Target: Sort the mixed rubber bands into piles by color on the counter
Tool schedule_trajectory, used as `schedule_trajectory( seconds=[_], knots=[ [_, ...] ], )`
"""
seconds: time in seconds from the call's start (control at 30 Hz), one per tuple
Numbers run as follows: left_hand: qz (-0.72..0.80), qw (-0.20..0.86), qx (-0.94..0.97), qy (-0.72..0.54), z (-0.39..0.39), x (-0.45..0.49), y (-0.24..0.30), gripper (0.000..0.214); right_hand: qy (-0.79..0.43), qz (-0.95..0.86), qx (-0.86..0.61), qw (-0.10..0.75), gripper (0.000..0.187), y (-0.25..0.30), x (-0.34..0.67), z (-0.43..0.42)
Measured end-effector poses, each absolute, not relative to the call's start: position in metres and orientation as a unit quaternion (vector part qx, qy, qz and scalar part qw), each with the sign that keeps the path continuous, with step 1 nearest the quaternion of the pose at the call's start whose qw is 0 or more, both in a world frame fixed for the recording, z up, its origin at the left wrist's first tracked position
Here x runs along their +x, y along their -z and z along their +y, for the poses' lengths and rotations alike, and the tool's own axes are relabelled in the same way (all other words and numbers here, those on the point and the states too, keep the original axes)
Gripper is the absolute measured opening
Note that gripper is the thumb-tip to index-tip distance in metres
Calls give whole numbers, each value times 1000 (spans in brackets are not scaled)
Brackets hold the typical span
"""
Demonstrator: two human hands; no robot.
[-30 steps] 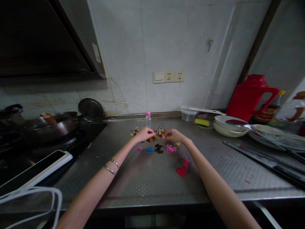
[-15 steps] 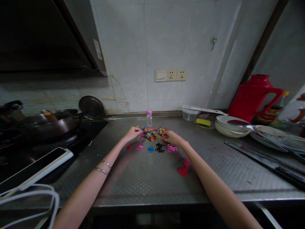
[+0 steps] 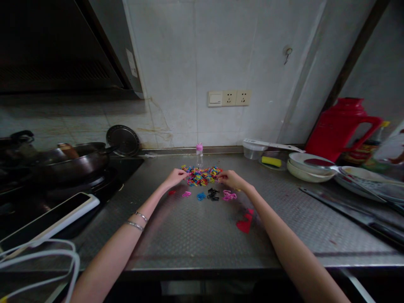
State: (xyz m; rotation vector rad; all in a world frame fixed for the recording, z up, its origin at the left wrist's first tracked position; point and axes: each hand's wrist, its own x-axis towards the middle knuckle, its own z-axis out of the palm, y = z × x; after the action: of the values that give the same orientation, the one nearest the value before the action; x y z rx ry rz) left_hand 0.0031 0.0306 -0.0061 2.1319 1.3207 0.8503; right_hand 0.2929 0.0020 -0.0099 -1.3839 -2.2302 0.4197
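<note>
new red group (image 3: 171,192) on the bench (image 3: 202,235). left hand (image 3: 174,177) and right hand (image 3: 232,180) flank the pile (image 3: 202,176); fingers curled, grip indeterminate.

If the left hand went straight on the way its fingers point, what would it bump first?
Most likely the heap of colourful bands: the left hand points right and away, with its fingertips at the heap's left edge. Depth is hard to judge.

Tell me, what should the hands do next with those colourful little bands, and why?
Probably the right hand should pinch one band from the mixed pile and set it with its matching colour. Both it and the left hand touch that pile, and the blue heap and black heap lie sorted nearby.
</note>
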Motion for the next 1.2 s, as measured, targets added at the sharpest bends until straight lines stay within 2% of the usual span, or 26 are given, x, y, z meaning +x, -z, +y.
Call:
schedule_trajectory(
  seconds=[0.13,0.3,0.4,0.6,0.8,1.2],
  knots=[
    [484,248,778,-314,30,5,8,39,-258,-801,-496,213,29,-3,311,0],
    [485,253,776,-314,29,6,11,36,-429,-754,-490,81,29,-13,331,-11],
    [484,255,774,-318,30,7,13,34,-453,-744,-489,40,28,-13,333,-15],
    [489,266,768,-316,27,10,12,30,-391,-764,-500,117,29,-17,333,-12],
    [483,230,792,-293,23,10,11,24,-343,-767,-513,175,29,-18,334,-8],
    [478,222,814,-242,21,8,6,21,-272,-760,-534,253,29,-11,328,-2]
  ],
)
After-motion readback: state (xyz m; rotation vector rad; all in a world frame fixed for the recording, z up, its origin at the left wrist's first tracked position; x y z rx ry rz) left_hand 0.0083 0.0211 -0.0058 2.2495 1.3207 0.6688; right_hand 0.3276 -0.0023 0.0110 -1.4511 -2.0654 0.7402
